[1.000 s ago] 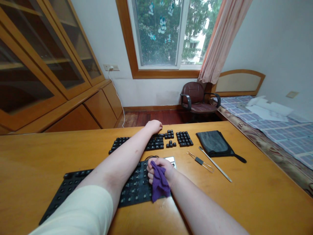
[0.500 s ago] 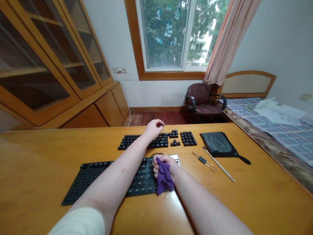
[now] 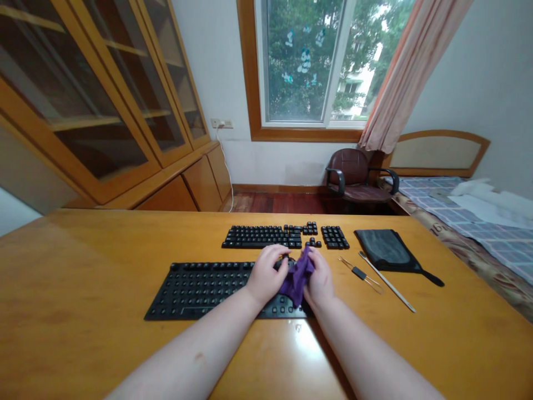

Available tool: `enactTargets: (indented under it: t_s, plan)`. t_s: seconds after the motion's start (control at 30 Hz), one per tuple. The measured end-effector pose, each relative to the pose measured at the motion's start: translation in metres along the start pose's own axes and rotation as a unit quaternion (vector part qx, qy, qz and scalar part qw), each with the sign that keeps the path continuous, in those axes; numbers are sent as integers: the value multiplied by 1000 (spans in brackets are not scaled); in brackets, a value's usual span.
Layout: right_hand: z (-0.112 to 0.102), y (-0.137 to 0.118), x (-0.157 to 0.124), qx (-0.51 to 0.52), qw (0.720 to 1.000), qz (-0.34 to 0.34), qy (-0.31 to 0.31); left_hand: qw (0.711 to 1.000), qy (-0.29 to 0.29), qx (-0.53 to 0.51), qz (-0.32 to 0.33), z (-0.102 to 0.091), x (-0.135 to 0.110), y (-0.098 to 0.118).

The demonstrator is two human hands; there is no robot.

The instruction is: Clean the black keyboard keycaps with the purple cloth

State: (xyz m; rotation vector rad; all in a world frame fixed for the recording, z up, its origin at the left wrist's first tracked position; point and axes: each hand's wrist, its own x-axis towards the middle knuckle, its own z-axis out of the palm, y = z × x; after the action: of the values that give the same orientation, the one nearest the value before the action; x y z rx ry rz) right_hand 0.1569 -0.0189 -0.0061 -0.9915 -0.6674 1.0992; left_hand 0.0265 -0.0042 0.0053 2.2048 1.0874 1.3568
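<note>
As my left hand [image 3: 265, 275] and right hand [image 3: 320, 284] close together, fingers [image 3: 277, 262] clamped on the crumpled purple cloth [image 3: 296, 280], its soft folds bunch over the black keyboard [image 3: 200, 291] on the table [image 3: 83, 250].

On the desk [image 3: 83, 266], the keyboard [image 3: 200, 291] sits nearest the person, a cloth [image 3: 296, 278] between the left hand [image 3: 266, 275] and right hand [image 3: 320, 283] above it; keycaps [image 3: 262, 236] lie behind, a wire puller [image 3: 360, 273], pick [image 3: 387, 282] and pouch [image 3: 385, 250] rightward
</note>
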Motion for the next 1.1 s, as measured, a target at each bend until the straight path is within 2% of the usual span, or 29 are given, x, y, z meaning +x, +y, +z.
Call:
enactTargets:
  t_s: [0.03, 0.07, 0.2, 0.3, 0.4, 0.47, 0.57, 0.67, 0.77, 0.97, 1.1]
  plan:
    - [1, -5, -1, -27, 997, -56, 54, 1000, -15, -3, 18, 1, 0, 1]
    - [1, -9, -1, -54, 992, -90, 76, 999, -26, -6, 32, 3, 0, 1]
    - [-9, -24, -4, -114, 986, -116, 27, 997, -59, -30, 41, 8, -1, 1]
    - [-27, -24, -3, -205, 957, -205, -11, 998, -41, -53, 6, 8, -1, -1]
    - [-43, -17, 4, -243, 953, -179, -31, 998, -3, -52, -28, 7, 1, -1]
    - [-48, -12, 10, -232, 957, -172, -16, 998, 2, -53, -28, 6, 1, 0]
    - [-49, -8, 16, -192, 970, -151, -9, 996, -45, -70, 21, 6, 1, 3]
    - [-46, -7, 15, -174, 976, -127, -45, 988, -119, -53, 83, 6, 0, 7]
    - [-46, -6, 10, -191, 972, -111, -77, 981, -159, -28, 107, 6, 0, 9]
    - [-47, -11, 7, -208, 965, -104, -124, 980, -133, -82, 122, 8, 2, 7]
    - [-46, -17, 8, -159, 975, -78, -134, 990, -66, -97, 84, 10, 3, 2]
